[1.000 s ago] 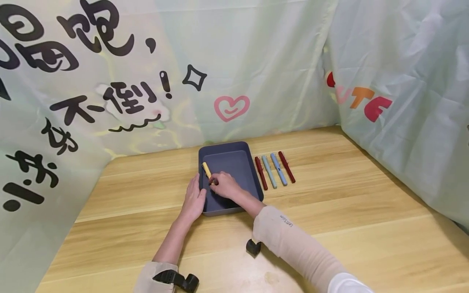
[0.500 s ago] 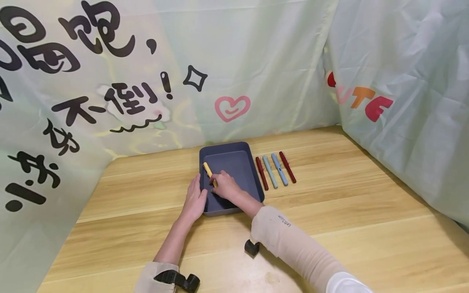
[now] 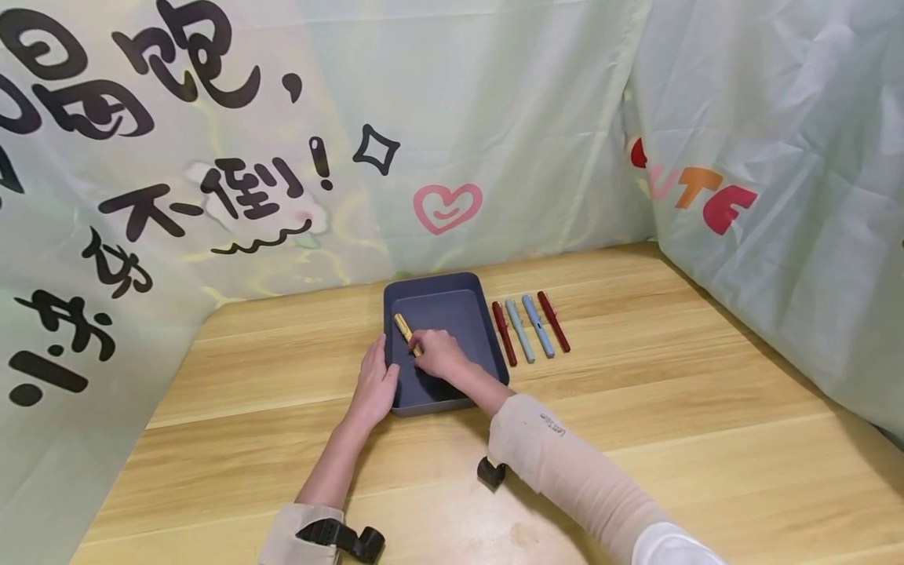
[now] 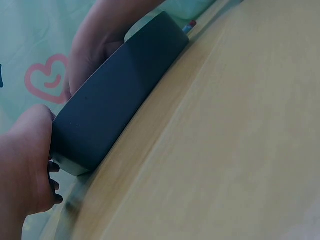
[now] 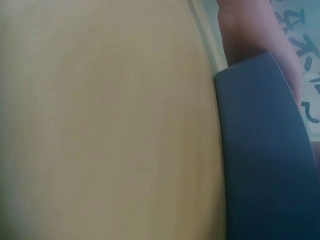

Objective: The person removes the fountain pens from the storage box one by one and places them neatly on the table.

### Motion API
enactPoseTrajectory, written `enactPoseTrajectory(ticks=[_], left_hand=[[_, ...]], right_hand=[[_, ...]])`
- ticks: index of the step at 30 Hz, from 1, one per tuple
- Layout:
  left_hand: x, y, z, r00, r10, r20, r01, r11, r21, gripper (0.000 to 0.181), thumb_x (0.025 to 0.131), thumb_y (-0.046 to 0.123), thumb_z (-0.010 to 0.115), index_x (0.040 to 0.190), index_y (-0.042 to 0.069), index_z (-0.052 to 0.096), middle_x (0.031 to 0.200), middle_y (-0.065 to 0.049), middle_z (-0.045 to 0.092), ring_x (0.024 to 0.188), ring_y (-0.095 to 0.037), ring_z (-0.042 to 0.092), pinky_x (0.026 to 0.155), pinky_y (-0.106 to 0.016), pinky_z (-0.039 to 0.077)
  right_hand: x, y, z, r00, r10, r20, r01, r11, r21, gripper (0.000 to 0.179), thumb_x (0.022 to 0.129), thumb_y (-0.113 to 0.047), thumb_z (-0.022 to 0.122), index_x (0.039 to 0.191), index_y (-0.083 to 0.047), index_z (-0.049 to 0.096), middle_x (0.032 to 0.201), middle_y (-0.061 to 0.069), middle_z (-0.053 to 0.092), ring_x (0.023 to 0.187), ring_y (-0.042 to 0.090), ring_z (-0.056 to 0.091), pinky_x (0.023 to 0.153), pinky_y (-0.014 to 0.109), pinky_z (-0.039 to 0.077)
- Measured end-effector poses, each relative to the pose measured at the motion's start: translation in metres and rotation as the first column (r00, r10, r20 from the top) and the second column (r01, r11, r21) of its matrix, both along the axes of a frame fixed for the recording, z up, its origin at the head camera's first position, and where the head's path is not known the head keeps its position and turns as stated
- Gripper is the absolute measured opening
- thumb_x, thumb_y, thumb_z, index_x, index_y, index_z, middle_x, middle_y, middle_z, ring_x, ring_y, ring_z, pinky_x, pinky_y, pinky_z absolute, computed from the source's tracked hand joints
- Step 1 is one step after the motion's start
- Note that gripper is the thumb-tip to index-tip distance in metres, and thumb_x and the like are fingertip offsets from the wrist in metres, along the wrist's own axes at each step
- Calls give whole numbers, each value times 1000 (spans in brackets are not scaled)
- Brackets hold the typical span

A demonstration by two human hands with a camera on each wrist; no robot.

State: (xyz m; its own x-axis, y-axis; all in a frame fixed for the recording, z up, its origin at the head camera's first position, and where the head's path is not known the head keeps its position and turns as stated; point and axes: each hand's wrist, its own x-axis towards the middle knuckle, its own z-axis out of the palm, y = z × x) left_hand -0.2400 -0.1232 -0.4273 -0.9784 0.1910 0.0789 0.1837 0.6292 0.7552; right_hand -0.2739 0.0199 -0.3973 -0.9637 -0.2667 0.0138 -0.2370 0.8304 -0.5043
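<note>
A dark blue-grey rectangular tray (image 3: pixel 462 314) lies on the wooden table. Inside it, near the left wall, is a yellow pen (image 3: pixel 402 326), slanted with its far end to the left. My right hand (image 3: pixel 441 355) reaches into the tray and pinches the near part of this pen, so that end is mostly hidden. Along the tray's outer left side rests my left hand (image 3: pixel 374 383), fingers straight and thumb near the rim. In the left wrist view, the tray wall (image 4: pixel 115 90) hides the right fingertips and the pen.
Right of the tray several pens lie side by side: a dark red pen (image 3: pixel 504 333), a pale green-blue pen (image 3: pixel 520 331), a blue pen (image 3: pixel 538 326) and another dark red pen (image 3: pixel 554 322). Printed cloth (image 3: pixel 537 141) hangs behind the table (image 3: pixel 671 377) and at both sides.
The yellow pen has shifted slightly right, away from the tray's left wall, and seems to have turned in the right fingers. The left hand and the tray stay put.
</note>
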Motion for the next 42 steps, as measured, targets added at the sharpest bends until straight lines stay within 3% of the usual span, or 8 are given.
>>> enactPoseTrajectory(ticks=[11, 21, 26, 32, 42], left_hand=[[0, 1, 1, 1000, 13, -2, -13, 1000, -8, 58, 96, 13, 36, 145, -2, 10, 149, -22, 12, 136, -33, 4, 106, -49, 9], [1, 1, 2, 1000, 10, -8, -10, 1000, -7, 58, 95, 13, 36, 145, -3, 10, 148, -24, 12, 136, -34, 6, 106, -49, 10], [1, 1, 0, 1000, 13, 3, -12, 1000, -7, 58, 96, 14, 35, 145, -2, 9, 149, -23, 10, 136, -33, 5, 107, -49, 10], [1, 1, -2, 1000, 18, 12, -18, 1000, -13, 58, 96, 14, 35, 146, -1, 8, 149, -22, 9, 136, -33, 4, 107, -48, 9], [1, 1, -1, 1000, 23, 7, -23, 1000, -12, 59, 96, 14, 34, 146, -1, 8, 149, -23, 8, 136, -34, 4, 107, -49, 8]], right_hand=[[1, 13, 3, 989, -6, 148, 42, 970, -240, 19, 84, -3, 64, 102, -7, 70, 92, 6, 66, 75, 16, 58, 66, 26, 47], [5, 19, 1, 975, -22, 221, 94, 942, -322, 20, 86, -3, 61, 105, -7, 69, 99, 7, 65, 82, 18, 59, 71, 29, 48], [8, 22, -1, 973, -12, 231, 105, 913, -394, 21, 87, 0, 59, 106, -4, 67, 98, 8, 64, 73, 16, 58, 66, 28, 48], [11, 30, 0, 971, -11, 241, 115, 898, -424, 22, 87, 2, 57, 106, -4, 66, 87, 7, 62, 61, 16, 58, 59, 27, 49], [19, 45, 12, 977, 8, 215, 93, 885, -456, 23, 87, 4, 55, 108, -1, 65, 91, 9, 63, 65, 16, 60, 61, 29, 51]])
